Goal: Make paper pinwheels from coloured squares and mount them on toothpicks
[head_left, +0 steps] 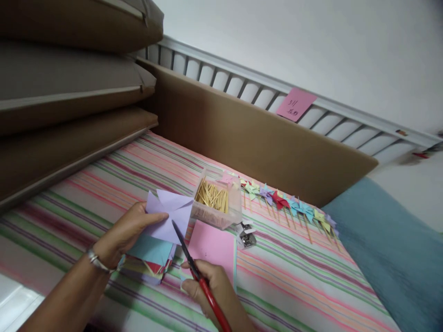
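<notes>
My left hand [126,230] pinches a light purple square of paper [178,207] by its left side, thumb on top. Slits run inward from the paper's edges, and flaps stand apart at its top. In my right hand [219,288] is a pair of scissors [188,256] with red handles and dark blades. The blade tips lie at the paper's lower middle, near my left thumb; the blades look nearly together. Under the purple sheet sits a stack of coloured paper [148,251], blue on top. Pink paper [218,249] lies beneath and beyond my right hand.
A clear plastic box [235,198] holds many thin golden sticks [212,196]. Beside it lies a small clear packet [246,237] of dark bits. Paper pinwheels [280,200] on sticks line the striped cloth's [297,267] far edge. Brown cushions [76,87] are piled at left, a board [249,133] behind.
</notes>
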Demonstrator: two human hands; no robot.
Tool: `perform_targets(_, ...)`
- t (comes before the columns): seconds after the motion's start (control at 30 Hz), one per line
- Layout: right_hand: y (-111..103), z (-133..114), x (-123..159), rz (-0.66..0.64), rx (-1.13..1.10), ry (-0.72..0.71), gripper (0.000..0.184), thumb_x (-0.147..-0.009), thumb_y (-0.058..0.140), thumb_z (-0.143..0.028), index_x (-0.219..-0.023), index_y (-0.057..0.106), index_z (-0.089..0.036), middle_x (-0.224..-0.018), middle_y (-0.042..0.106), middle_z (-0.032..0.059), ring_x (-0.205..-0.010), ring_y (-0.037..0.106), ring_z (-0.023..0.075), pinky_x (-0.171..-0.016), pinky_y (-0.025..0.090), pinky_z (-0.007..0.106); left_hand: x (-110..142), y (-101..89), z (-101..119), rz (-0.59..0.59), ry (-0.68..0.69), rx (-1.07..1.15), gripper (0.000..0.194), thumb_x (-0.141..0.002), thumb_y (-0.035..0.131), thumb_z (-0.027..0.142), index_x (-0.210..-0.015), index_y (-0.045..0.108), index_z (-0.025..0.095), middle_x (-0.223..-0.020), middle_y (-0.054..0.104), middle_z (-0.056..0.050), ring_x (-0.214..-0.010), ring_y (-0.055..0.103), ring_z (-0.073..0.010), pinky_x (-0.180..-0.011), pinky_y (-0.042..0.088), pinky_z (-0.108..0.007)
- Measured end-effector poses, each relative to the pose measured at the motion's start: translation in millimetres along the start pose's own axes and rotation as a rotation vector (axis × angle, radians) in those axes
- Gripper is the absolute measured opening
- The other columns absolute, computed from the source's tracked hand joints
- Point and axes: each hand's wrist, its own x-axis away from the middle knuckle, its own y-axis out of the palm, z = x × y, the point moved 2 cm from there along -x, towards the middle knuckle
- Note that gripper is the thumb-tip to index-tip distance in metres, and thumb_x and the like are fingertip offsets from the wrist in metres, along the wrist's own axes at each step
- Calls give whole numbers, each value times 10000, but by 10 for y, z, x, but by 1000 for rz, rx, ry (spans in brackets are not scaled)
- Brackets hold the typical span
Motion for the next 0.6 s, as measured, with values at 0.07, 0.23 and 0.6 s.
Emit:
perform_targets(0.07, -4, -23, 0, -2, 0, -8, 326, -748, 614, -361, -1024, 648, -190, -647, 417, -43, -578, 353, 102, -538, 308, 205, -1, -4, -4, 0, -2, 3, 214, -598, 744, 257, -767, 694, 136, -616, 699, -47, -515, 614, -187, -504, 463, -262)
perform_targets(0.23, -1, -36, 1, -3, 11, -15, 322, -748, 622, -349, -1019, 651, -178, -656, 420, -39, -600, 358, 108, -545, 311, 204, -5, -3, -1, -3, 12, 4, 222, -586, 756, 250, -757, 688, 127, -634, 704, -52, -526, 617, -186, -505, 461, -256)
perform_targets(0.6, 1, 18, -20, 12, 11, -17, 324, -724, 630, -323, -1010, 663, -176, -622, 417, -44, -555, 357, 100, -517, 313, 205, -15, -10, -16, -3, 33, 5, 238, -563, 766, 266, -744, 702, 124, -645, 710, -68, -536, 626, -207, -513, 474, -275)
